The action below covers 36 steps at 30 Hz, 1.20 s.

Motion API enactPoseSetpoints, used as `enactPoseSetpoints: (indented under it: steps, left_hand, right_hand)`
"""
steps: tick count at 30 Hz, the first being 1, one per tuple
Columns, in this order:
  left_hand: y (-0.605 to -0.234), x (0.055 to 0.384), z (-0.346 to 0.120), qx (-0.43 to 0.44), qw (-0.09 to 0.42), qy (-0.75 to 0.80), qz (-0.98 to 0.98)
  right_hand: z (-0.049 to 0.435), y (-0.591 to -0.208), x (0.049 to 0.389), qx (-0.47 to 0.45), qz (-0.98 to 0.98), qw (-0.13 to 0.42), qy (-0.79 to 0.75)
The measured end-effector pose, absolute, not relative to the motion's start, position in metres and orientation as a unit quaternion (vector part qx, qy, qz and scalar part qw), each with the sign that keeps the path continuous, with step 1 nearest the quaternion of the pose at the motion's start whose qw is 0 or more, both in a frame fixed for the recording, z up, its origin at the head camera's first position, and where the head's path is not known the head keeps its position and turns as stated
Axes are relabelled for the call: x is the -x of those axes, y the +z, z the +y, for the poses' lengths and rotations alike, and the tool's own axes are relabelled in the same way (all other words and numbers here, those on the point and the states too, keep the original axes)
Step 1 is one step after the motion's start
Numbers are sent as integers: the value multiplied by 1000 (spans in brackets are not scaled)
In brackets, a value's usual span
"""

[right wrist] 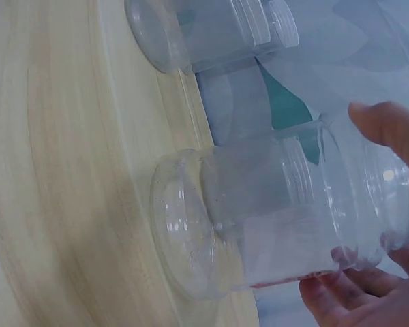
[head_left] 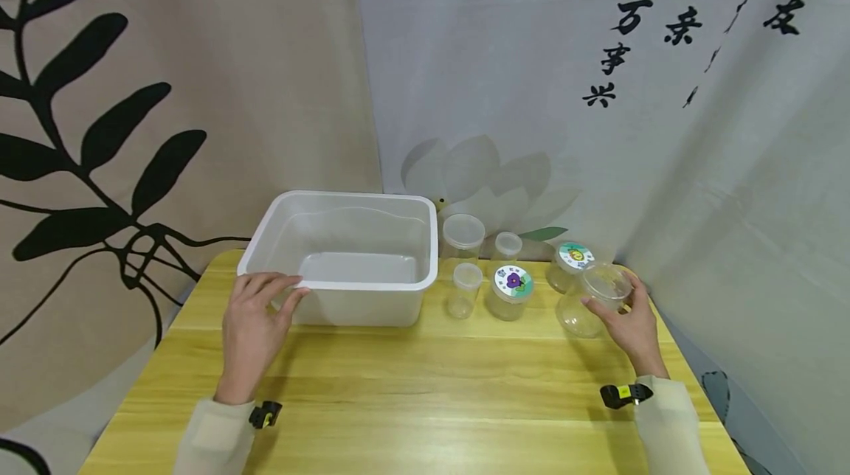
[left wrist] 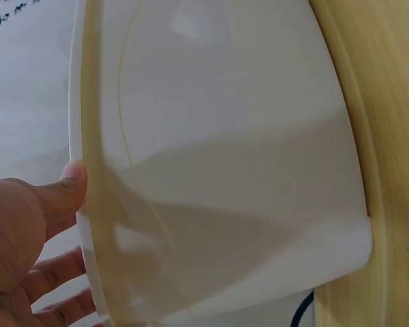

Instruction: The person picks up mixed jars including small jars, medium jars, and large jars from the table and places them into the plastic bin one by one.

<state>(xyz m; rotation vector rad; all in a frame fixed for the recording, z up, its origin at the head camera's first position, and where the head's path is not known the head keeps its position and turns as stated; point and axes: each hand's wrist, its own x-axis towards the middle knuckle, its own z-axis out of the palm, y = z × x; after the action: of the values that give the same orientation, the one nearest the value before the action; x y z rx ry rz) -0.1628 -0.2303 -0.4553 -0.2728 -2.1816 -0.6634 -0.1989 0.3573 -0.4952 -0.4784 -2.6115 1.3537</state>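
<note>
Head view: the clear jar point(head_left: 576, 319) was at four o'clock, on or just above the desk point(head_left: 425, 394), with the right hand point(head_left: 629, 321) around it; the left hand point(head_left: 255, 327) was on the white tub point(head_left: 361, 307) at eight. Left wrist view: fingers pinched the rim at nine o'clock. Right wrist view: fingers curled about the jar's upper end; gripping was judged in hand, any lift calling for a secure hold.

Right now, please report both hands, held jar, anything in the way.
Left hand holds white tub by near rim. Right hand grips clear jar near its top. Lidded jar close behind.
</note>
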Motion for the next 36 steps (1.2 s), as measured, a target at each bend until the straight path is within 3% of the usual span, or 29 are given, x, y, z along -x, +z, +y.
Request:
enactPoseSetpoints:
  steps: [17, 36]
  left_hand:
    - [-463, 163, -230, 98, 409, -282, -862]
    - [-455, 164, -224, 97, 411, -306, -853]
  right_hand:
    - [357, -501, 195, 135, -877, 99, 451]
    - [348, -480, 185, 119, -876, 114, 453]
